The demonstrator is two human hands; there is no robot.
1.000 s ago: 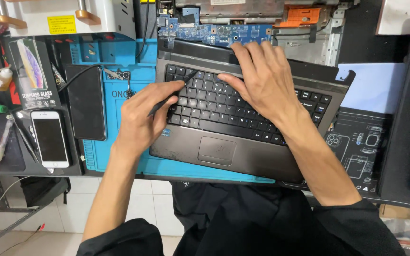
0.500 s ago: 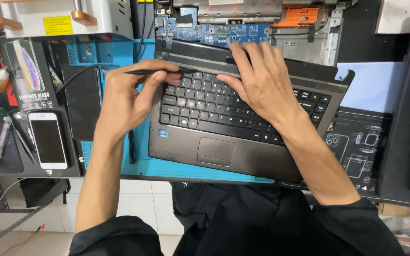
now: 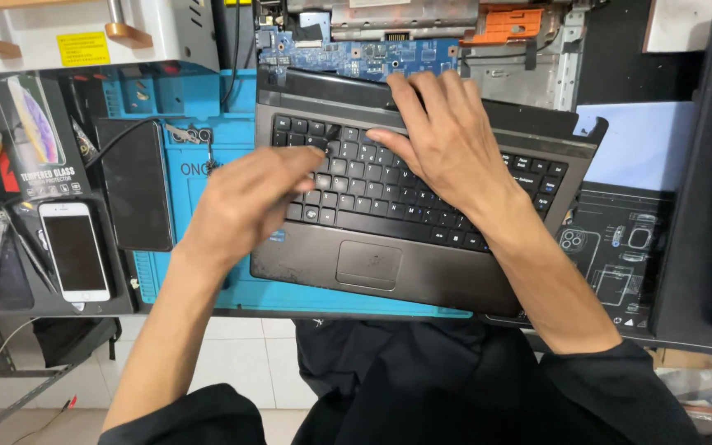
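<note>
The keyboard, set in the grey laptop base on the blue mat, lies under both hands: the right hand is spread flat, released, over its top edge at about twelve o'clock, while the blurred left hand reaches in from nine o'clock, fingers loosely curled with nothing visible in them. Half a second ago that left hand pinched a thin dark tool at the keyboard's upper left corner; it has since dropped toward the left-hand keys, so the prying there looks paused. A white phone lies well off at nine o'clock, and a bare circuit board sits just beyond the top edge.

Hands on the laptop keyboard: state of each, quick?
Left hand: blurred over the laptop keyboard, fingers curled; whether it grips anything cannot be told.
Right hand: open, flat on the keyboard's upper rows, holding nothing.
</note>
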